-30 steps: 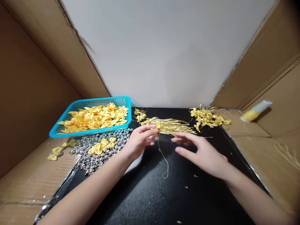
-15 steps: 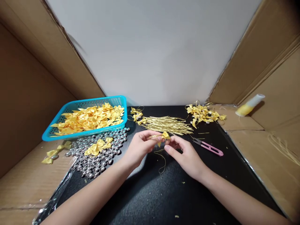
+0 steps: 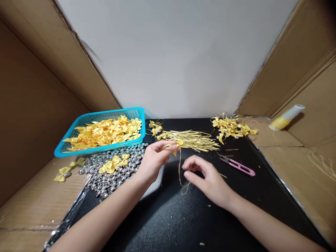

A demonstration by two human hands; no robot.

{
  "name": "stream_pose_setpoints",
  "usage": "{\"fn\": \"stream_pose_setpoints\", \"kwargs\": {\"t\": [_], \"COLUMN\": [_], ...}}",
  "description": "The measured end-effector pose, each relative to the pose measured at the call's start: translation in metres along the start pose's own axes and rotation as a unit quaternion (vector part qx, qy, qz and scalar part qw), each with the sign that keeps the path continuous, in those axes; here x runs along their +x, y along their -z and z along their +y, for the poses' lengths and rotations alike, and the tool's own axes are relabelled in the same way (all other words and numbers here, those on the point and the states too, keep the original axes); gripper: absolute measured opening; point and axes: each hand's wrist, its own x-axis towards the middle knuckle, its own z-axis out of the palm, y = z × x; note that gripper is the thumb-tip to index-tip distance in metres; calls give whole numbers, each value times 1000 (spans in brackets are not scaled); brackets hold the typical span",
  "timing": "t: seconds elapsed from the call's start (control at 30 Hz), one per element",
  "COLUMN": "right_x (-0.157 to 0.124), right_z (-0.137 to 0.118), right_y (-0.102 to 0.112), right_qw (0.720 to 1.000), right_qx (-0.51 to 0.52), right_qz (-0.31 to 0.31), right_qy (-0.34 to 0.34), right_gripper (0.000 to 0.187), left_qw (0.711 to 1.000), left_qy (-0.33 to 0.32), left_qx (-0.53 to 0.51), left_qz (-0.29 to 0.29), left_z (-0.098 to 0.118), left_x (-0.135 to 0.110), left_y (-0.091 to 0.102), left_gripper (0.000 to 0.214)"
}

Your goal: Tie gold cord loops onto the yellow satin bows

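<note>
My left hand (image 3: 155,156) pinches a yellow ribbon bow (image 3: 180,143) between thumb and fingers, above the table's middle. From the bow a thin gold cord (image 3: 180,167) hangs down and ends in a loop. Just right of that cord is my right hand (image 3: 203,176), its fingers curled and the thumb a little apart, with nothing visible between them. Behind the hands lies a pile of gold twist ties (image 3: 193,139). Pink thread snips (image 3: 240,167) rest on the black table to the right.
A blue basket (image 3: 59,148) full of yellow bows stands at the left. Silver beads (image 3: 112,183) spread before it, with several bows (image 3: 114,163) on top. Bows with cords (image 3: 231,126) are heaped at the back right. A spool (image 3: 286,118) stands near the cardboard wall.
My right hand has come away from the bow, moving down and slightly right. The cord now hangs straighter from the bow. My left hand keeps its pinch.
</note>
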Motion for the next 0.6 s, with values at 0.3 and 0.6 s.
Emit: {"fn": "stream_pose_setpoints", "kwargs": {"t": [0.3, 0.6], "right_x": [-1, -1], "right_z": [9, 4], "right_y": [-5, 0], "right_qw": [993, 998], "right_qx": [108, 58], "right_qz": [-10, -4], "right_qy": [-43, -10], "right_gripper": [36, 44], "left_qw": [997, 999], "left_qy": [29, 12], "left_qx": [29, 2], "left_qz": [-58, -31], "left_z": [-7, -4], "left_x": [-15, -18], "left_y": [-11, -11], "left_gripper": [13, 12]}}
